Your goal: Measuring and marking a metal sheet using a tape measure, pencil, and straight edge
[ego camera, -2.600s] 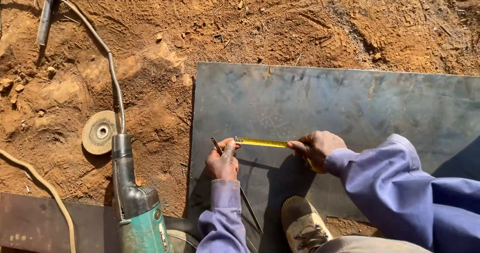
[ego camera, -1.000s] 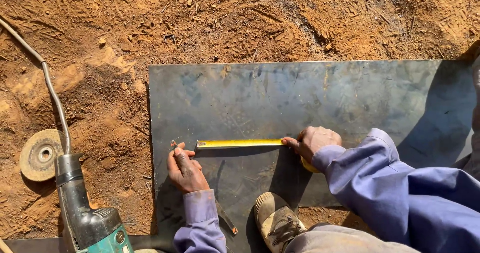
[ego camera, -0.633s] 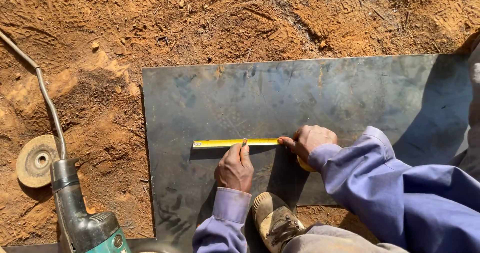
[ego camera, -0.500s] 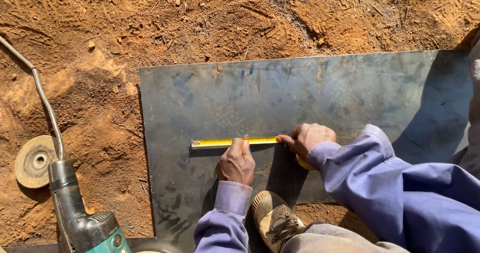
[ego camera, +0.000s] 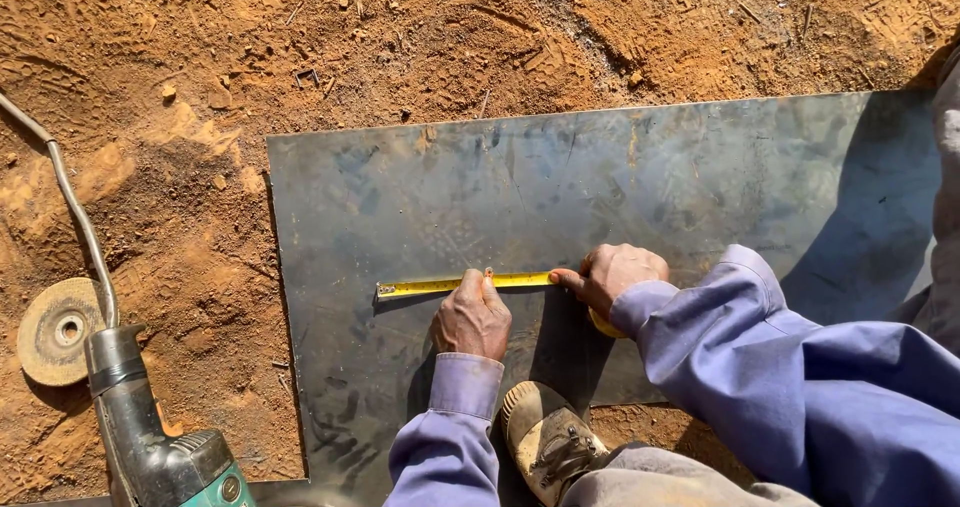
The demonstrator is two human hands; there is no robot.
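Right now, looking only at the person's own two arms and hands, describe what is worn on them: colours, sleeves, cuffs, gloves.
Both arms wear long, loose sleeves of lavender-blue work cloth. The left sleeve ends in a plain, close cuff at the wrist; the right sleeve is wide and creased, with a folded cuff. The left hand and right hand are bare: no gloves, and no rings or watch show.

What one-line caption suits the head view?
Both hands, left hand and right hand, press a yellow tape measure on a steel sheet.

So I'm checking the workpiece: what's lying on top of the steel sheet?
On the steel sheet lie a yellow tape measure, the left hand, the right hand and a boot toe. The right hand covers the tape's case end.
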